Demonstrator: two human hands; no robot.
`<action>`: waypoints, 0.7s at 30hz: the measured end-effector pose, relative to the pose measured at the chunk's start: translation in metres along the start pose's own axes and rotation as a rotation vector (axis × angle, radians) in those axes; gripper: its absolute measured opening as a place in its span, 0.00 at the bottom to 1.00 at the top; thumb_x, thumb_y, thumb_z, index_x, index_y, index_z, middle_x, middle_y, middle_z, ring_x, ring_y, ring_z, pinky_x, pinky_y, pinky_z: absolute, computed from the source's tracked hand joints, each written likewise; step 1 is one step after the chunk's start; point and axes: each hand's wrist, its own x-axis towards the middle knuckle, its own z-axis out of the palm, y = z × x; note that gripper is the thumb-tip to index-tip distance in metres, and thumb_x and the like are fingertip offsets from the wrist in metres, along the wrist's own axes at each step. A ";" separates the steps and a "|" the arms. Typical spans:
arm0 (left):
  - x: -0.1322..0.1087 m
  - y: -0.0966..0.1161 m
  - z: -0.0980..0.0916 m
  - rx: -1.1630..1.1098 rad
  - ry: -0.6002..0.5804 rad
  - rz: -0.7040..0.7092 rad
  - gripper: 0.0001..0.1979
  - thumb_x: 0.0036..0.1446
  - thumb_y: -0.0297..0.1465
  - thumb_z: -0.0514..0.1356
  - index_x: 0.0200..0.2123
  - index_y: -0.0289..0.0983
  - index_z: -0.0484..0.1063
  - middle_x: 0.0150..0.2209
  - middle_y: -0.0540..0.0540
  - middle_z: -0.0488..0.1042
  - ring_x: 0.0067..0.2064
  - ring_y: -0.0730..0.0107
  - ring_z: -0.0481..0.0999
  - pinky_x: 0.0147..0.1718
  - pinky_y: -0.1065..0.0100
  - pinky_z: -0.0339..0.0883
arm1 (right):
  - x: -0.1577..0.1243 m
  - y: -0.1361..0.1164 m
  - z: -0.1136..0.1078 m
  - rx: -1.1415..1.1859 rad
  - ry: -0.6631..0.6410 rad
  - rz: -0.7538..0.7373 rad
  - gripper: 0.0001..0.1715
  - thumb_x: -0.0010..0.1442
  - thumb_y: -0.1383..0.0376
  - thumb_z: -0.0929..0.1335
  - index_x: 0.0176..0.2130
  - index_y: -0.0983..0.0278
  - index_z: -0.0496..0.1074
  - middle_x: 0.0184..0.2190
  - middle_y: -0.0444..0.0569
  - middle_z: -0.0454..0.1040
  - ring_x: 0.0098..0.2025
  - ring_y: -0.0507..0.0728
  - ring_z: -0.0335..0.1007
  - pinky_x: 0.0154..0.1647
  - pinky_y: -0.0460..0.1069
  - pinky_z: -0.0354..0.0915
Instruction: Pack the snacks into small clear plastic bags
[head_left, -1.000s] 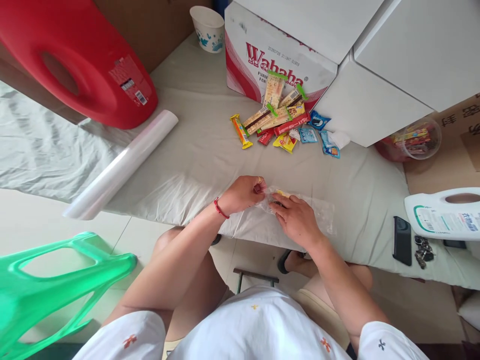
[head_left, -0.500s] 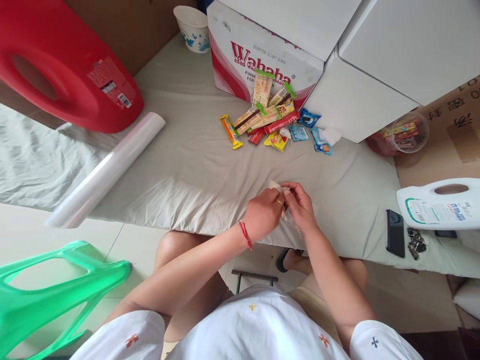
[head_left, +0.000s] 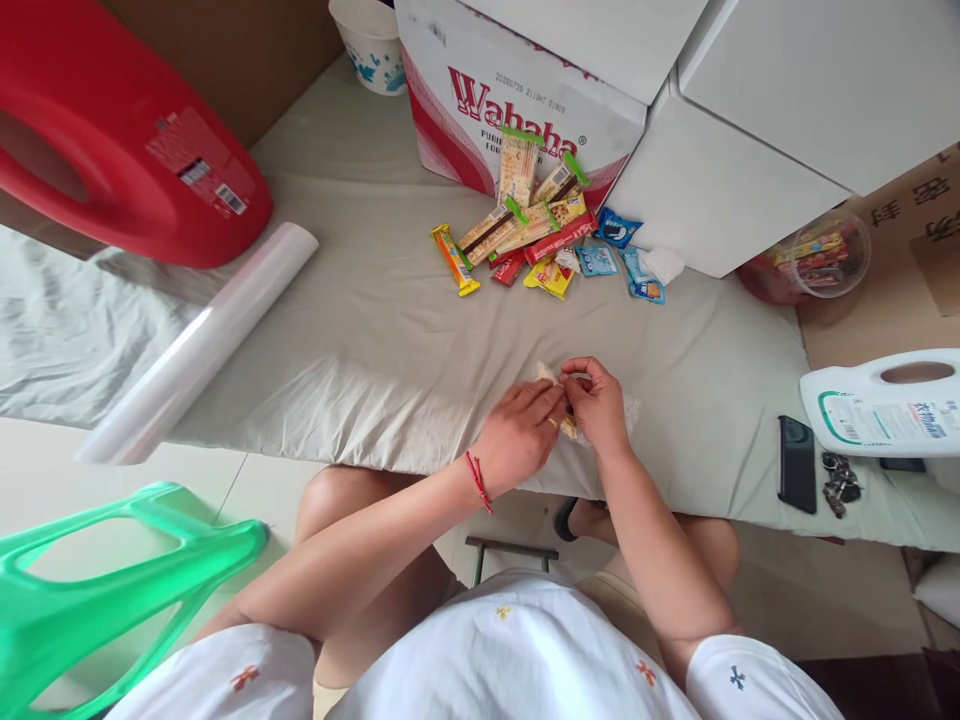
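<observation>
My left hand (head_left: 521, 430) and my right hand (head_left: 598, 404) meet over a small snack wrapped in clear plastic film (head_left: 628, 410) near the front edge of the cloth-covered table (head_left: 375, 330). Both hands have their fingers pinched on the film bundle, which they mostly hide. A red cord is on my left wrist and a ring on a left finger. A pile of wrapped snacks (head_left: 540, 235) lies farther back against a Wahaha carton (head_left: 510, 100).
A roll of clear film (head_left: 202, 340) lies at the left beside a red jug (head_left: 112, 140). A white jug (head_left: 885, 400), a phone (head_left: 796, 478) and keys (head_left: 840, 482) sit at the right. A paper cup (head_left: 371, 45), white boxes (head_left: 720, 190), a tub of snacks (head_left: 821, 255) and a green stool (head_left: 112, 570) surround the area.
My left hand moved right to join the right hand. The flat sheet of film has been gathered up into a small bundle between both hands.
</observation>
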 end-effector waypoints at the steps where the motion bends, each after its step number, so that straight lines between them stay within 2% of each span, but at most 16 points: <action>1: -0.001 0.000 0.004 0.011 -0.046 0.031 0.16 0.72 0.28 0.55 0.58 0.34 0.76 0.59 0.36 0.80 0.64 0.51 0.74 0.55 0.51 0.69 | 0.000 -0.001 0.000 0.050 0.009 0.029 0.14 0.56 0.53 0.73 0.40 0.58 0.74 0.27 0.42 0.74 0.24 0.54 0.67 0.25 0.49 0.62; 4: -0.004 0.003 0.013 0.085 -0.134 0.055 0.18 0.73 0.28 0.54 0.61 0.35 0.75 0.63 0.36 0.77 0.65 0.52 0.73 0.49 0.54 0.69 | -0.001 -0.007 -0.004 0.214 0.034 0.082 0.15 0.54 0.55 0.74 0.39 0.59 0.73 0.27 0.40 0.71 0.23 0.51 0.62 0.24 0.48 0.60; 7: -0.005 0.005 0.015 0.141 -0.163 0.036 0.18 0.74 0.29 0.54 0.61 0.37 0.75 0.64 0.38 0.77 0.63 0.53 0.74 0.47 0.53 0.67 | -0.004 -0.012 -0.025 0.263 0.119 0.042 0.17 0.55 0.54 0.74 0.41 0.60 0.73 0.34 0.43 0.73 0.25 0.49 0.61 0.25 0.48 0.59; 11: -0.005 0.007 0.011 0.137 -0.250 -0.013 0.18 0.74 0.32 0.54 0.62 0.40 0.74 0.65 0.39 0.75 0.64 0.50 0.72 0.45 0.53 0.65 | -0.012 0.004 -0.082 0.168 0.488 -0.062 0.20 0.56 0.50 0.73 0.42 0.60 0.73 0.38 0.48 0.76 0.28 0.50 0.62 0.26 0.47 0.60; 13: -0.005 0.009 0.011 0.129 -0.276 -0.035 0.19 0.74 0.33 0.55 0.64 0.41 0.73 0.65 0.39 0.75 0.64 0.49 0.71 0.44 0.54 0.65 | -0.018 0.021 -0.111 0.101 0.595 -0.025 0.22 0.55 0.48 0.73 0.41 0.61 0.73 0.37 0.49 0.77 0.29 0.51 0.63 0.26 0.47 0.61; 15: -0.006 0.010 0.011 0.137 -0.264 -0.040 0.20 0.74 0.33 0.55 0.64 0.41 0.73 0.65 0.39 0.75 0.64 0.50 0.71 0.43 0.55 0.65 | -0.024 0.038 -0.132 0.047 0.593 0.060 0.26 0.53 0.44 0.73 0.39 0.61 0.74 0.35 0.50 0.77 0.30 0.52 0.64 0.26 0.47 0.62; 17: -0.008 0.011 0.013 0.156 -0.222 -0.027 0.19 0.74 0.33 0.55 0.64 0.40 0.74 0.64 0.40 0.76 0.62 0.50 0.72 0.43 0.55 0.64 | -0.029 0.050 -0.143 0.011 0.548 0.124 0.29 0.51 0.42 0.74 0.38 0.62 0.75 0.35 0.51 0.78 0.31 0.53 0.65 0.26 0.47 0.63; 21: -0.010 0.010 0.018 0.147 -0.149 -0.034 0.18 0.74 0.35 0.56 0.61 0.40 0.76 0.61 0.40 0.79 0.59 0.50 0.73 0.45 0.53 0.63 | -0.023 0.053 -0.138 -0.053 0.423 0.142 0.33 0.54 0.37 0.72 0.41 0.62 0.76 0.37 0.54 0.80 0.35 0.56 0.71 0.30 0.49 0.66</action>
